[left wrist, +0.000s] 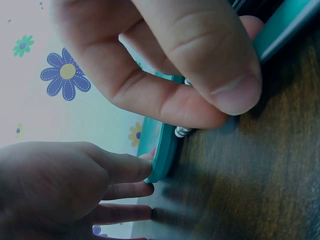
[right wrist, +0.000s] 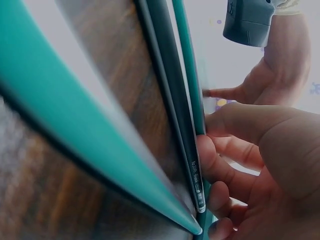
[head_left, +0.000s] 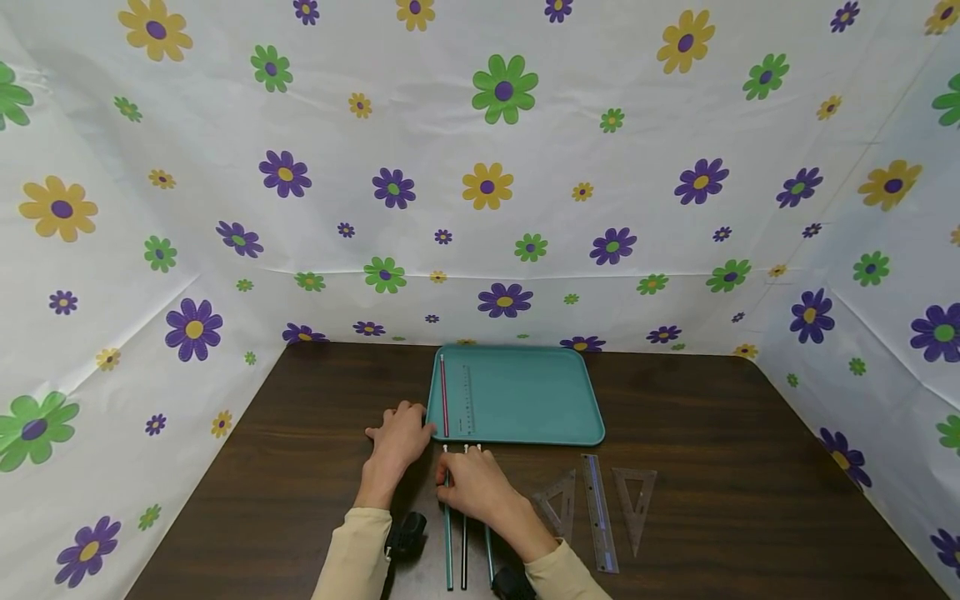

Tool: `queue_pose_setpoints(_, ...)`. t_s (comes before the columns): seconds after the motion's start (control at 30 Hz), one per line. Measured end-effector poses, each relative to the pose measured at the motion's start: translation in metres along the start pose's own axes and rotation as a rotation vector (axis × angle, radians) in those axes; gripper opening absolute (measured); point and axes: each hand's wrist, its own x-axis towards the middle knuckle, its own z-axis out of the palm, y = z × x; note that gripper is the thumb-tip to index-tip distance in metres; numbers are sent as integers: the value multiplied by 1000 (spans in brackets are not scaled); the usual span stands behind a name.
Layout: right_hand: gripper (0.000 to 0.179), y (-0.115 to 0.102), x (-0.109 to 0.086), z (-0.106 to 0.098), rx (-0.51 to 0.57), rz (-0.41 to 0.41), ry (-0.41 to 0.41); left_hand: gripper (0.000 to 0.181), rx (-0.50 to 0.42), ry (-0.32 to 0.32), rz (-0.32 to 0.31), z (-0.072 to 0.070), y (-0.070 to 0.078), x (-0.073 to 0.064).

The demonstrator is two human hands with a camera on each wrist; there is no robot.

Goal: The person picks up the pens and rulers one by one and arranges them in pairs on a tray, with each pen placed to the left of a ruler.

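My right hand (head_left: pixel 476 483) pinches a green pencil (head_left: pixel 448 542), the leftmost of three lying on the table, between thumb and fingers. Beside it lie a black pencil (head_left: pixel 464 554) and another green pencil (right wrist: pixel 90 120), both partly under that hand in the head view. At the front left corner of the teal tray (head_left: pixel 525 392) is my left hand (head_left: pixel 397 437), its fingers extended and touching the rim (left wrist: pixel 161 162). On the tray's left side a red pencil (head_left: pixel 444 396) and a clear ruler (head_left: pixel 467 400) lie side by side.
Right of my right forearm lie a clear set square (head_left: pixel 558 504), a clear ruler with a bluish tint (head_left: pixel 600 512) and a second set square (head_left: pixel 634 504). The brown table (head_left: pixel 712 433) meets a flower-patterned white cloth (head_left: pixel 637 200) behind and at both sides.
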Motion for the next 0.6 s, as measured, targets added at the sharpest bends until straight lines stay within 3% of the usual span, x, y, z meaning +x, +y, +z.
queue_pose_setpoints(0.6,6,1,-1,1,-13,-16,60,37,-3,-1,5,0,-1,1)
